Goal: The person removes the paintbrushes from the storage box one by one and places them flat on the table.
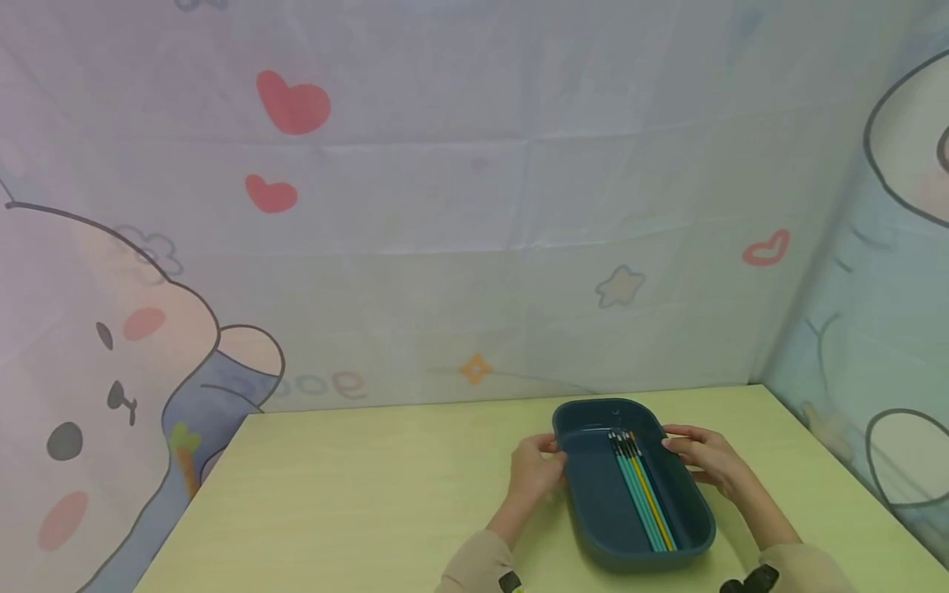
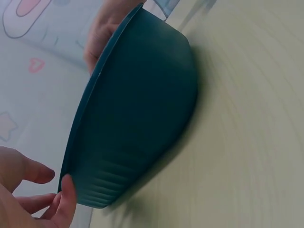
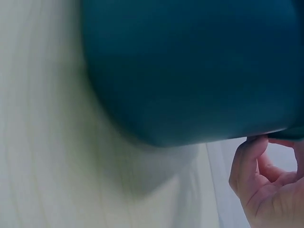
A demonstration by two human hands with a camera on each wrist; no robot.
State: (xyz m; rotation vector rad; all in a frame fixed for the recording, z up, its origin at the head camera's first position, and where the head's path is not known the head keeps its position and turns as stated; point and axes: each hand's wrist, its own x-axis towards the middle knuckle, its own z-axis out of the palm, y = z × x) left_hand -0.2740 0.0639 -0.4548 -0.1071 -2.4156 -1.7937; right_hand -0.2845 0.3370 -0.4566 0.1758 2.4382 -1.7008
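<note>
A dark teal plastic tray [image 1: 604, 502], deep and rounded at the corners, is at the right of the table. Several slim paintbrushes [image 1: 641, 494] lie lengthwise in it, bristle ends at the far side, with turquoise handles and a yellow one. On the tray's left rim my left hand [image 1: 535, 471] holds on with thumb and fingertips. My right hand [image 1: 708, 461] grips the opposite rim, its fingers bent at the edge in the right wrist view. The tray's outer wall [image 2: 137, 95] fills much of the left wrist view. Whether its base touches the table cannot be told.
The pale yellow-green table [image 1: 356, 494] extends to the left of the tray. A printed cloth [image 1: 445, 206] with hearts and cartoon animals hangs behind the table's far edge and along its right side.
</note>
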